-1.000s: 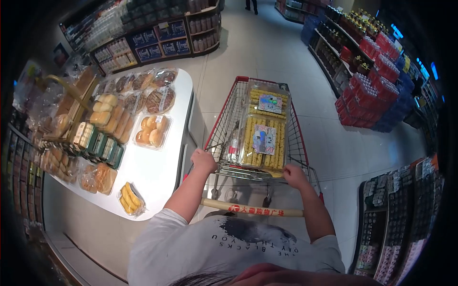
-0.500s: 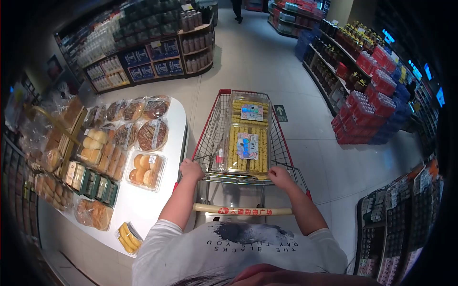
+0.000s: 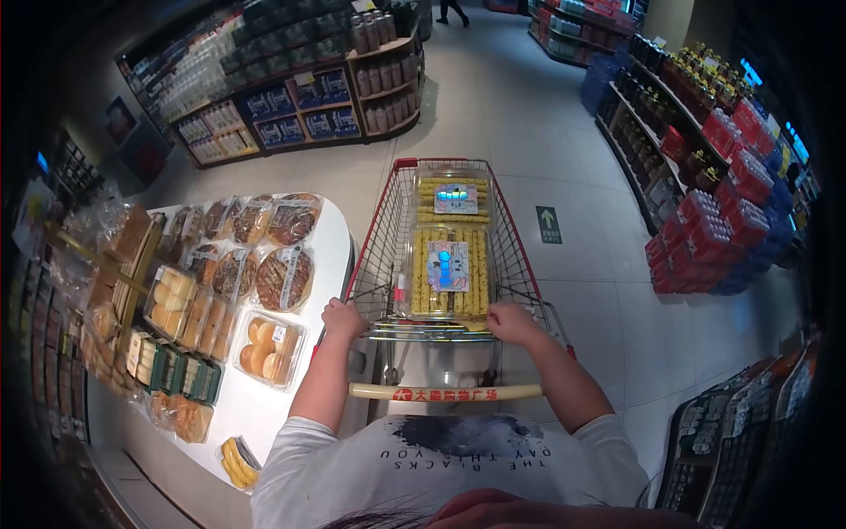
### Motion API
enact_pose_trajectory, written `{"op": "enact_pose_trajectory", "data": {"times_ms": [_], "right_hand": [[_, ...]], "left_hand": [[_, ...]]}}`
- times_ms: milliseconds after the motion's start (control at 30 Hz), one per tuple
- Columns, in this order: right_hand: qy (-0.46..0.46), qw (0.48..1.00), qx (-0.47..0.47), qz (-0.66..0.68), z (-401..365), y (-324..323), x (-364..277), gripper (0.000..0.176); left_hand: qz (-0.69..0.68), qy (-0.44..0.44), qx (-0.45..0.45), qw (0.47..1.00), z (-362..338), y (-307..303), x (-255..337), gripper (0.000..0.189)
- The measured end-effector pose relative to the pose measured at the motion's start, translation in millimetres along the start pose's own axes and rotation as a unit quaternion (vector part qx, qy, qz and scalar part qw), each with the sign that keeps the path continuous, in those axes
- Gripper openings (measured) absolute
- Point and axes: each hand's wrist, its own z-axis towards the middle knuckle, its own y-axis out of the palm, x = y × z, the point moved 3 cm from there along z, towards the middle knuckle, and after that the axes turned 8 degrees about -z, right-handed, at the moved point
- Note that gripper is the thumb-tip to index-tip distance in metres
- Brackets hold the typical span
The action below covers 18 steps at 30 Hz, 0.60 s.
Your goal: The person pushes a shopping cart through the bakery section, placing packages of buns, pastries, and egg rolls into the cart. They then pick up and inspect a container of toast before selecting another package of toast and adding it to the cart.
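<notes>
In front of me stands a wire shopping cart (image 3: 526,264) with red rims and a cream handle bar (image 3: 370,391). My left hand (image 3: 342,319) is closed on the left part of the basket's near edge. At the right part of that edge, my right hand (image 3: 513,323) is closed too, close beside the near box's corner. Inside the basket lie two clear plastic boxes of yellow speckled stick-shaped snacks, the near box (image 3: 476,273) and the far box (image 3: 429,212). Both carry colourful labels. My fingertips are partly hidden behind my hands.
A white table (image 3: 328,231) on the left bears packaged bread and a bag of yellow snacks (image 3: 238,462). Drink shelves (image 3: 304,110) stand ahead left. Stacked red drink packs (image 3: 696,238) line the right, with another shelf (image 3: 727,441) nearer. A person's legs (image 3: 453,12) show far ahead.
My view has shifted left, so the shelves, floor sign and red packs appear farther right. The cart sits slightly further left in view. Both hands keep their hold. The distant person's legs have moved.
</notes>
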Motion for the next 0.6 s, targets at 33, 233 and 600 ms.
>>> {"op": "enact_pose_trajectory", "data": {"times_ms": [33, 233, 600], "right_hand": [[-0.006, 1.0, 0.001, 0.005, 13, -3, 6, 0.02], [-0.023, 0.999, -0.015, -0.017, 89, -17, 37, 0.02], [-0.078, 0.995, -0.061, -0.018, 229, -41, 60, 0.018]], "left_hand": [[0.0, -0.008, 0.003, 1.0, 9, -2, 3, 0.06], [0.012, -0.044, 0.038, 0.998, 52, -9, 21, 0.06], [-0.061, -0.165, 0.01, 0.984, 152, -33, 32, 0.055]]}}
